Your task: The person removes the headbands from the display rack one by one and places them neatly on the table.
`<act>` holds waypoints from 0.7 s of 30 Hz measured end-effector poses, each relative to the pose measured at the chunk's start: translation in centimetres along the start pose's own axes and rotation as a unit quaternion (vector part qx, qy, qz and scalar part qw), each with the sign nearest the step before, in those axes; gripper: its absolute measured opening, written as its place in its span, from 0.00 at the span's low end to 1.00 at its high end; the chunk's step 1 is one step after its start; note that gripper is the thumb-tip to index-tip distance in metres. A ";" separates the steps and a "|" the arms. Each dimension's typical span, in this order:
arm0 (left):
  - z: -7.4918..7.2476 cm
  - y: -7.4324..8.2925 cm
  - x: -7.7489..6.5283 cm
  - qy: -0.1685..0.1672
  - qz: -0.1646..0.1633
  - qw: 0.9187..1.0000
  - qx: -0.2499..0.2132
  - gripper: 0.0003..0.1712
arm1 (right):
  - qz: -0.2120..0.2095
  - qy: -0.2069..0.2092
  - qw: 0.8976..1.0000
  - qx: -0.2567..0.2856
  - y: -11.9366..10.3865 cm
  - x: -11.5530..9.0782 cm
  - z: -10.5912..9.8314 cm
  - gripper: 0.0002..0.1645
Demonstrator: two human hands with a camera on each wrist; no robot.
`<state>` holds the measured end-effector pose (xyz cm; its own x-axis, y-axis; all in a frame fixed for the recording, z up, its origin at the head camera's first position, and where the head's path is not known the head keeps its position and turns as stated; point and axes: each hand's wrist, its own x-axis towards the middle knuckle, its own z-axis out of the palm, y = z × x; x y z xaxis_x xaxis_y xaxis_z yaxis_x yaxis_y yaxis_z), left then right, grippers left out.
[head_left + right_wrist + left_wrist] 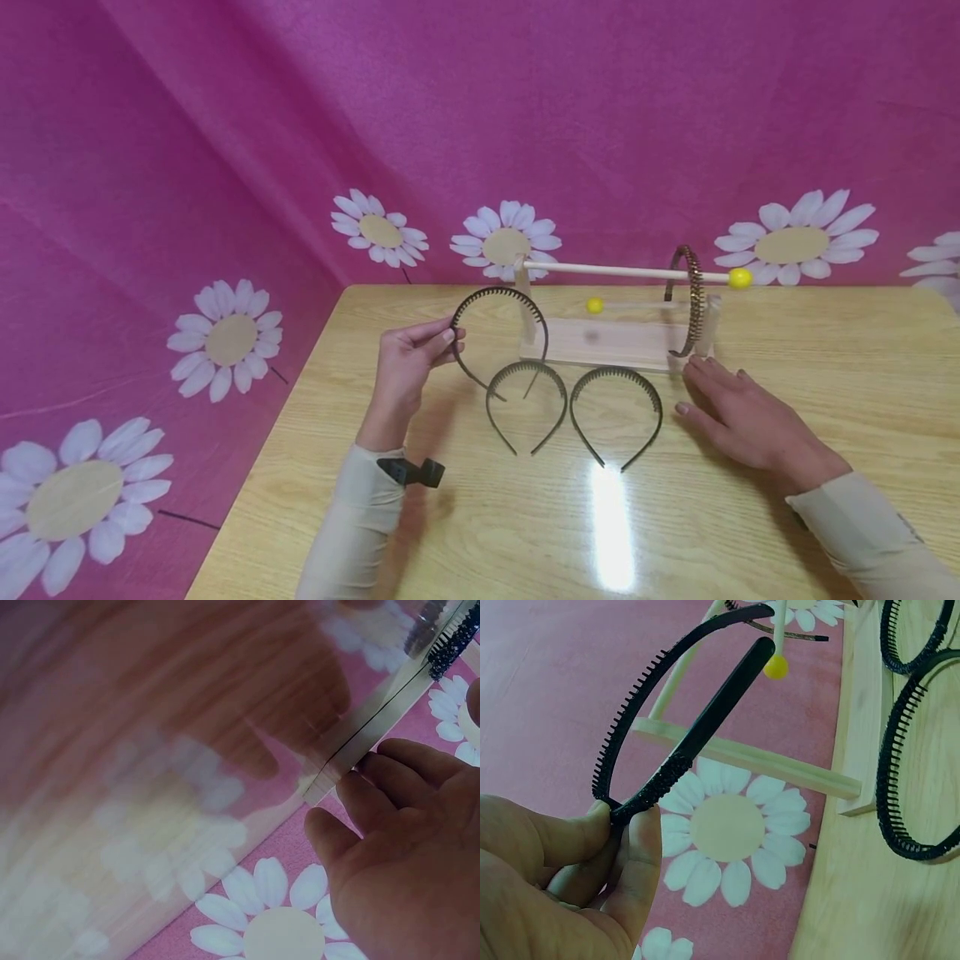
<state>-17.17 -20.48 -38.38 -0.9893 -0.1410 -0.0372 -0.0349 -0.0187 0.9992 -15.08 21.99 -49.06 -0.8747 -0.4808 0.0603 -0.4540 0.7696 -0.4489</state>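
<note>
Left hand (408, 362) pinches a black headband (498, 291) by the wooden rack (626, 342), left end, right hand (753, 425) just chilling loose-fingered opposite.

A black toothed headband (501, 291) is held raised off the tabletop (510, 525) near the left end of a pale wooden stand (622, 343) with yellow-tipped rods. A brown studded headband (698, 308) hangs over the upper rod, toward the right. Two more black toothed headbands (615, 372) lie side by side nearer, open ends facing near.
</note>
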 end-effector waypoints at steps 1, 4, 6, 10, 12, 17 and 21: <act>-0.1 0.0 0.0 0.002 -0.003 1.000 0.001 0.13 | 0.001 0.001 1.000 0.000 0.0 0.0 0.0 0.42; -0.3 -0.3 0.2 0.006 -0.010 1.000 0.001 0.13 | 0.005 -0.002 1.000 0.003 0.0 0.0 0.0 0.42; -0.4 -0.4 0.2 0.009 -0.015 1.000 0.002 0.13 | 0.007 -0.002 1.000 0.001 0.0 0.0 0.0 0.41; -0.7 -0.6 0.4 0.015 -0.026 0.999 0.012 0.13 | 0.010 -0.003 1.000 0.003 -0.1 0.0 -0.1 0.41; -0.8 -0.6 0.5 0.017 -0.030 0.999 0.016 0.13 | 0.010 -0.001 1.000 0.004 -0.1 0.1 0.0 0.41; -1.3 -0.9 0.5 0.021 -0.037 0.999 0.026 0.12 | 0.010 -0.003 1.000 0.004 -0.2 0.0 0.0 0.41; -1.8 -1.1 0.7 0.022 -0.039 0.999 0.029 0.12 | 0.015 -0.005 1.000 0.001 -0.3 0.1 -0.2 0.43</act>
<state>-17.61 -22.33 -39.54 -0.9759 -0.1855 -0.1149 -0.1216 0.0253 0.9923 -15.04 21.78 -48.79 -0.8863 -0.4616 0.0379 -0.4271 0.7828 -0.4525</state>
